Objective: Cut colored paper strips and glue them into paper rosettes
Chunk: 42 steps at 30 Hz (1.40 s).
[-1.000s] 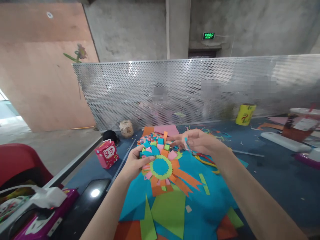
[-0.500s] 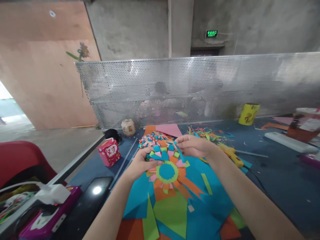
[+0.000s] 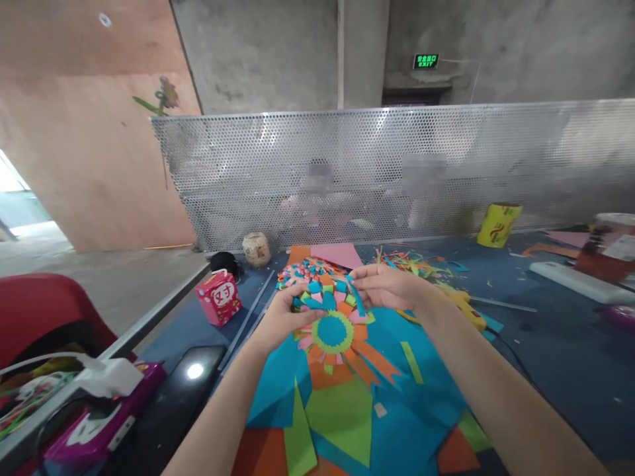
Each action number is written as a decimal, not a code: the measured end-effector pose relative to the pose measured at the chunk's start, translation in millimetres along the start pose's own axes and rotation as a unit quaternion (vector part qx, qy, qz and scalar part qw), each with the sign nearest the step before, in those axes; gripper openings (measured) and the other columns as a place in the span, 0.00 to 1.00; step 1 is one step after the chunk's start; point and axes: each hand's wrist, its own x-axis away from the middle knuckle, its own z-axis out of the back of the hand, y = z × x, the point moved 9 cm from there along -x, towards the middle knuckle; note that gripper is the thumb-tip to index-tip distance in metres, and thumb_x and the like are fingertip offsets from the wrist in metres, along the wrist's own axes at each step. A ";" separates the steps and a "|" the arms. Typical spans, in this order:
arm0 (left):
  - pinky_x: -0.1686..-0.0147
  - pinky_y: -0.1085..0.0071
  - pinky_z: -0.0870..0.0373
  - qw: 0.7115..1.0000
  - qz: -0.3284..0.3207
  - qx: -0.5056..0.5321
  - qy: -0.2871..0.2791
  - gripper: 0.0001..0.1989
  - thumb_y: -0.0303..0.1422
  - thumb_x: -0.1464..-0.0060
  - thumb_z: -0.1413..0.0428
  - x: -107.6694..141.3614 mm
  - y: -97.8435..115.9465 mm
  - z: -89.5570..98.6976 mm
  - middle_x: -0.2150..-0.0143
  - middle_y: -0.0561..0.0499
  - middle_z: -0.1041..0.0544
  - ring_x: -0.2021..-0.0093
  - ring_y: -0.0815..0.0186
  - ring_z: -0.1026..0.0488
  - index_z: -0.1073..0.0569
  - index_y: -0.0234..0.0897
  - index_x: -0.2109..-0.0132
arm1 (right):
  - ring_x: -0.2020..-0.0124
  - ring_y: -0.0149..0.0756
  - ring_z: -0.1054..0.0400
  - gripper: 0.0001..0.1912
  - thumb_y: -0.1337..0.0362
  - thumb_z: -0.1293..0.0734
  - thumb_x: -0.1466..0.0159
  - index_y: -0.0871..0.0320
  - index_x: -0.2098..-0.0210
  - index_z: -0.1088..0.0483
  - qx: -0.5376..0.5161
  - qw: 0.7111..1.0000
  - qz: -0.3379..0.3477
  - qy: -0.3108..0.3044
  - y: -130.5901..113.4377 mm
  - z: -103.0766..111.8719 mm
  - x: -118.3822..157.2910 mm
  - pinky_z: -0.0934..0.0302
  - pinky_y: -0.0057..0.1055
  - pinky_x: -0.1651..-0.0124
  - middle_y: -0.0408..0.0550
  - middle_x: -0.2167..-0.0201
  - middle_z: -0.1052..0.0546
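Observation:
A felt rosette (image 3: 332,332) with a blue centre, a green zigzag ring and looped petals in several colours lies in front of me. My left hand (image 3: 285,322) grips its left side, thumb on top near the ring and fingers at the back edge. Between the fingertips of my right hand (image 3: 389,288) is a narrow blue felt strip (image 3: 358,302), hanging down by the rosette's upper right petals. Orange ribbon tails (image 3: 374,363) with notched ends spread to the lower right. Under it lie blue, green and orange felt sheets (image 3: 342,416).
Behind the rosette sit more looped felt pieces (image 3: 310,270) and a heap of scraps (image 3: 411,262). A yellow glue gun (image 3: 469,311) lies right, its cord trailing. Left are a pink box (image 3: 219,301), a phone (image 3: 191,390) and a purple power strip (image 3: 106,423). A perforated metal screen (image 3: 278,178) stands behind.
The view has shifted slightly. Both hands keep their hold, and the blue strip hangs a little more upright beside the petals.

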 end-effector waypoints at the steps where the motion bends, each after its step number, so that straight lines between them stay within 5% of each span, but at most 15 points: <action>1: 0.76 0.80 0.36 1.000 0.001 0.001 0.001 0.16 0.26 0.68 0.34 -0.1 -0.5 0.0 0.75 0.58 0.29 0.79 0.77 0.36 0.27 0.35 0.67 | 0.76 0.27 0.33 0.12 0.64 0.27 0.53 0.61 0.72 0.31 0.005 1.000 0.000 -0.002 0.2 0.1 0.3 0.38 0.26 0.71 0.42 0.77 0.28; 12: 0.74 0.80 0.36 0.997 0.027 -0.050 -0.050 0.15 0.27 0.69 0.35 3.9 -1.3 -15.1 0.74 0.58 0.31 0.75 0.75 0.35 0.30 0.35 0.70 | 0.75 0.27 0.33 0.12 0.62 0.26 0.54 0.60 0.73 0.30 0.010 1.000 0.011 -0.009 2.5 3.3 -0.1 0.39 0.26 0.70 0.41 0.78 0.28; 19: 0.70 0.77 0.34 0.994 0.023 -0.085 -0.071 0.13 0.31 0.64 0.36 5.8 0.2 -21.5 0.69 0.55 0.30 0.70 0.73 0.32 0.29 0.34 0.67 | 0.80 0.26 0.36 0.08 0.66 0.28 0.53 0.63 0.76 0.30 0.008 0.998 -0.016 0.054 4.6 5.4 -5.6 0.40 0.26 0.75 0.41 0.83 0.29; 27: 0.70 0.77 0.33 0.995 -0.006 -0.089 -0.042 0.12 0.31 0.65 0.36 4.0 6.6 -15.2 0.70 0.53 0.28 0.70 0.71 0.31 0.29 0.34 0.70 | 0.75 0.28 0.31 0.09 0.69 0.38 0.41 0.61 0.76 0.30 -0.044 0.992 0.000 0.118 -2.2 19.4 -3.9 0.37 0.27 0.68 0.47 0.76 0.24; 33: 0.73 0.78 0.33 0.996 -0.004 -0.081 -0.034 0.12 0.31 0.66 0.36 4.6 6.8 -13.8 0.73 0.55 0.28 0.74 0.72 0.31 0.28 0.35 0.70 | 0.77 0.28 0.33 0.04 0.67 0.31 0.48 0.61 0.77 0.30 -0.023 0.995 -0.030 0.087 1.3 13.3 0.1 0.38 0.27 0.72 0.43 0.80 0.27; 42: 0.70 0.74 0.32 0.997 0.000 -0.079 -0.022 0.14 0.32 0.64 0.36 6.4 5.6 -9.2 0.72 0.54 0.27 0.73 0.70 0.30 0.29 0.34 0.68 | 0.76 0.28 0.33 0.05 0.70 0.34 0.45 0.62 0.78 0.30 -0.027 0.986 -0.038 0.162 -4.0 15.7 -4.5 0.40 0.26 0.74 0.45 0.79 0.26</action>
